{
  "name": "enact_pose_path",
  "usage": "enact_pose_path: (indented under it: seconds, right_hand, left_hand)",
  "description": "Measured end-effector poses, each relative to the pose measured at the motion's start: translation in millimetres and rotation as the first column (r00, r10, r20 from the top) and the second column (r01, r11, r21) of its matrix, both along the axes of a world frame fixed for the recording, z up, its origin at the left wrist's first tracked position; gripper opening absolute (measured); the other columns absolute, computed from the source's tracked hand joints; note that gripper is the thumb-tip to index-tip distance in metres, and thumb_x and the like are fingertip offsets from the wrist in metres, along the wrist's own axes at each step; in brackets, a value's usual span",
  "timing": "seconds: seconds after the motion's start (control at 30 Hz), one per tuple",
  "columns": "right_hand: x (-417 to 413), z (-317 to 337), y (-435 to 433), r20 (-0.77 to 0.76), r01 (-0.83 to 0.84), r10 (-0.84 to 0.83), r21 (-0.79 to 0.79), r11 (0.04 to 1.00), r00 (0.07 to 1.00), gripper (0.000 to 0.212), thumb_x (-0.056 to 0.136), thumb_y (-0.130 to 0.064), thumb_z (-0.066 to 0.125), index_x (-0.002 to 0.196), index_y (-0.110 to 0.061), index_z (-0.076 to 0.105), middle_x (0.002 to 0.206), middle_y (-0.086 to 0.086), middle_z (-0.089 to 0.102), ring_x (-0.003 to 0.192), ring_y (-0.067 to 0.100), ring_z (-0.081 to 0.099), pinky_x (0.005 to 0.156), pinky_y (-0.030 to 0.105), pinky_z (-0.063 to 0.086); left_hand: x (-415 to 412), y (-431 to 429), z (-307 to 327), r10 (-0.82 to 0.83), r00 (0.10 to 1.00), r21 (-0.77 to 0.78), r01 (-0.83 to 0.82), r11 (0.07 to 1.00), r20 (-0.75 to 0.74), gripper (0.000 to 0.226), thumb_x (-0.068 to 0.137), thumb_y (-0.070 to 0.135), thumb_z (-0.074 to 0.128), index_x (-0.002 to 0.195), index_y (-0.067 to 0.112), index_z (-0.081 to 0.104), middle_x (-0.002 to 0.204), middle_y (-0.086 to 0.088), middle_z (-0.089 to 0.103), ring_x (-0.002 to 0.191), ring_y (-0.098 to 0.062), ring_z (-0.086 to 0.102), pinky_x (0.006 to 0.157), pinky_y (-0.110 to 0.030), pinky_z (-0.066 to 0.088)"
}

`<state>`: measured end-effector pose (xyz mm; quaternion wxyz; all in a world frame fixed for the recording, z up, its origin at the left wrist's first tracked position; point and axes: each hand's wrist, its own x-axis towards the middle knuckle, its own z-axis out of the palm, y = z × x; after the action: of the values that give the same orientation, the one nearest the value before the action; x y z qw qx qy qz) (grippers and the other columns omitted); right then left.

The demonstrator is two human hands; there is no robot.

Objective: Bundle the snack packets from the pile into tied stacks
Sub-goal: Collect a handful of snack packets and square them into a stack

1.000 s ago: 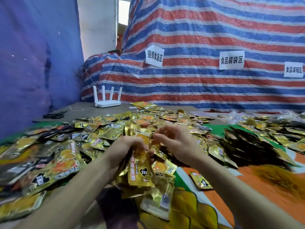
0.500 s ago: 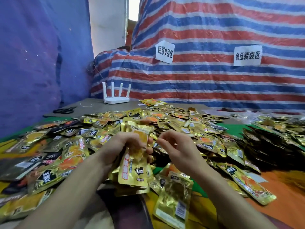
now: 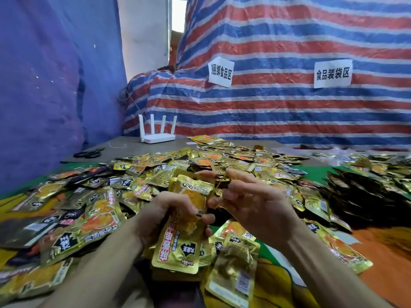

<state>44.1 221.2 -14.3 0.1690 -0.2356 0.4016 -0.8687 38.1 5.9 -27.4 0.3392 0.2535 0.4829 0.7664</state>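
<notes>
My left hand (image 3: pixel 164 214) grips a stack of gold snack packets (image 3: pixel 180 238), held upright just above the table's near edge. My right hand (image 3: pixel 253 203) is beside the stack's top right corner, fingers spread. A thin yellow rubber band (image 3: pixel 219 185) looks stretched from those fingers to the stack's top. Behind both hands, a wide pile of loose gold packets (image 3: pixel 222 158) covers the table. Several more packets (image 3: pixel 233 270) lie under my wrists.
A white router (image 3: pixel 156 136) and black scissors (image 3: pixel 89 154) sit on the grey table at the back left. A heap of dark packets (image 3: pixel 367 196) lies at the right. A striped tarp (image 3: pixel 278 112) with two paper signs hangs behind the table.
My left hand has lifted the stack slightly higher and more upright. My right hand has spread its fingers and moved up to the stack's top corner.
</notes>
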Motion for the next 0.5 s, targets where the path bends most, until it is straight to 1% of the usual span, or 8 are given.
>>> enact_pose_path:
  seconds: [0.03, 0.1, 0.17, 0.27, 0.33, 0.43, 0.47, 0.5]
  right_hand:
    - [0, -1, -2, 0.013, 0.005, -0.005, -0.005, 1.000, 1.000, 0.035, 0.086, 0.002, 0.061, 0.119, 0.002, 0.069, 0.079, 0.006, 0.064, 0.064, 0.019, 0.063, 0.068, 0.033, 0.059]
    - [-1, -4, -5, 0.043, 0.037, -0.038, 0.019, 0.999, 0.998, 0.036, 0.086, 0.005, 0.060, 0.116, -0.007, 0.076, 0.102, 0.009, 0.076, 0.059, 0.015, 0.065, 0.058, 0.026, 0.059]
    - [-1, -6, -10, 0.045, 0.104, -0.108, 0.096, 0.990, 0.993, 0.041, 0.079, 0.005, 0.066, 0.116, -0.010, 0.076, 0.116, 0.017, 0.074, 0.064, 0.021, 0.072, 0.056, 0.025, 0.060]
    - [-4, -10, -13, 0.017, 0.217, -0.223, 0.168, 0.962, 0.975, 0.055, 0.070, 0.000, 0.077, 0.124, -0.007, 0.067, 0.117, 0.023, 0.072, 0.085, 0.033, 0.076, 0.065, 0.033, 0.063]
    - [-5, -11, -15, 0.021, 0.262, -0.268, 0.157, 0.952, 0.963, 0.065, 0.062, -0.003, 0.083, 0.124, -0.004, 0.065, 0.114, 0.027, 0.072, 0.095, 0.039, 0.075, 0.072, 0.038, 0.064]
    - [-4, -12, -17, 0.048, 0.274, -0.279, 0.083, 0.958, 0.959, 0.070, 0.056, -0.005, 0.086, 0.123, -0.002, 0.065, 0.110, 0.031, 0.071, 0.100, 0.042, 0.073, 0.081, 0.035, 0.062]
    - [-4, -12, -18, 0.041, 0.275, -0.279, 0.082, 0.958, 0.959, 0.068, 0.059, -0.005, 0.085, 0.123, -0.002, 0.065, 0.109, 0.030, 0.072, 0.100, 0.040, 0.073, 0.080, 0.033, 0.062]
    - [-4, -12, -18, 0.037, 0.277, -0.281, 0.089, 0.957, 0.959, 0.064, 0.063, -0.003, 0.082, 0.124, -0.002, 0.064, 0.106, 0.029, 0.073, 0.097, 0.039, 0.074, 0.079, 0.031, 0.062]
  left_hand:
    - [1, -1, 0, 0.012, 1.000, -0.007, -0.012, 1.000, -0.005, 0.029, 0.077, 0.005, 0.054, 0.102, 0.005, 0.069, 0.090, -0.013, 0.060, 0.086, -0.030, 0.063, 0.087, -0.043, 0.051]
    - [3, 0, 1, 0.051, 0.998, -0.044, -0.053, 0.998, -0.029, 0.030, 0.073, 0.006, 0.058, 0.100, 0.005, 0.070, 0.087, -0.013, 0.061, 0.084, -0.031, 0.064, 0.083, -0.041, 0.053]
    - [8, 4, 2, 0.151, 0.986, -0.141, -0.160, 0.977, -0.071, 0.029, 0.069, 0.005, 0.060, 0.095, 0.003, 0.073, 0.083, -0.015, 0.064, 0.078, -0.030, 0.066, 0.077, -0.040, 0.057]
    - [12, 11, 1, 0.368, 0.912, -0.275, -0.407, 0.871, -0.183, 0.036, 0.060, 0.004, 0.063, 0.094, -0.003, 0.064, 0.078, -0.017, 0.067, 0.067, -0.028, 0.067, 0.061, -0.035, 0.059]
    - [10, 13, 0, 0.481, 0.851, -0.254, -0.522, 0.814, -0.209, 0.042, 0.055, 0.003, 0.063, 0.096, -0.006, 0.059, 0.078, -0.020, 0.066, 0.062, -0.027, 0.067, 0.055, -0.035, 0.058]
    - [7, 12, 0, 0.559, 0.810, -0.219, -0.586, 0.780, -0.176, 0.056, 0.057, -0.001, 0.064, 0.111, -0.007, 0.051, 0.081, -0.022, 0.063, 0.065, -0.030, 0.065, 0.058, -0.037, 0.056]
    - [7, 11, 1, 0.564, 0.806, -0.222, -0.592, 0.775, -0.182, 0.057, 0.060, -0.002, 0.066, 0.115, -0.009, 0.051, 0.084, -0.024, 0.063, 0.066, -0.031, 0.065, 0.059, -0.037, 0.056]
    - [8, 11, 2, 0.560, 0.804, -0.225, -0.594, 0.772, -0.202, 0.054, 0.062, -0.003, 0.066, 0.114, -0.012, 0.053, 0.086, -0.026, 0.062, 0.066, -0.030, 0.065, 0.059, -0.037, 0.056]
